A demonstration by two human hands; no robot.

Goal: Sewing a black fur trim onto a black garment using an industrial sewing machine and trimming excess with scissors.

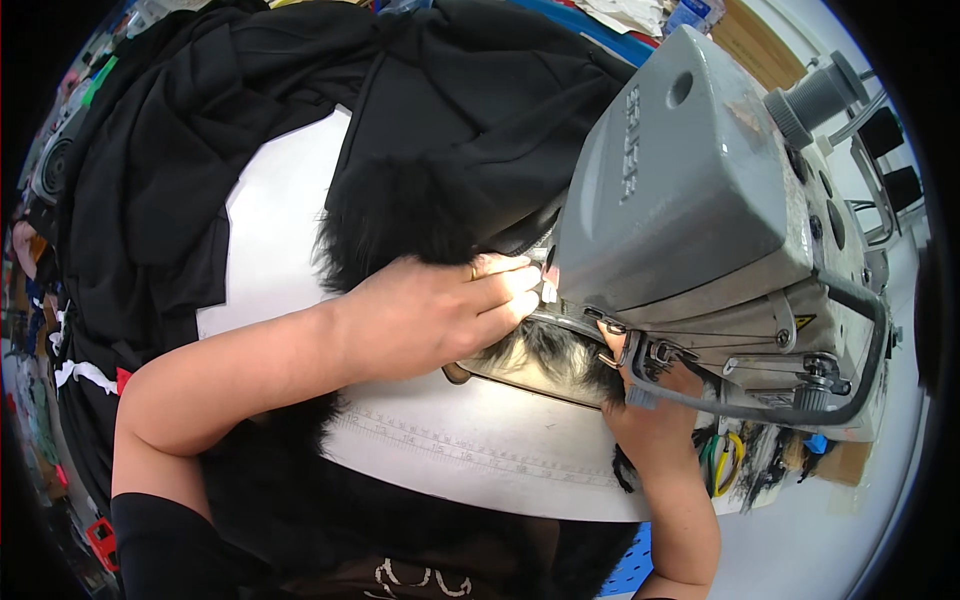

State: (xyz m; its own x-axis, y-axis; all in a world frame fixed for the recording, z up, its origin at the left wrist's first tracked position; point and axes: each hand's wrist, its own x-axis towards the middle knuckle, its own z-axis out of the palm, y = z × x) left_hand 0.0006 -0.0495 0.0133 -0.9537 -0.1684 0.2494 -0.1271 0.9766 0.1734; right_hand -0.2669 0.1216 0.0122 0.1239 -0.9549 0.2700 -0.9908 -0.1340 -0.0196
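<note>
A grey sewing machine (680, 170) fills the right side. Beside its needle area, my left hand (440, 310) presses closed fingers on the zipper strip (530, 245) at the edge of black fur fabric (390, 225). My right hand (650, 395) is at the strip's lower end, behind the foot and metal linkage, its grip partly hidden. Loose dark fur (545, 350) lies over the metal bed plate (540, 390) between the hands. Black cloth (470, 90) continues from the fur toward the back.
A white worktable (270, 230) with a printed ruler scale carries draped black cloth (150, 200) on the left. Yellow-and-green-handled snips (728, 465) and fur scraps lie at right. A blue tray (560, 20) with papers and a cardboard piece (760, 40) sit at the back.
</note>
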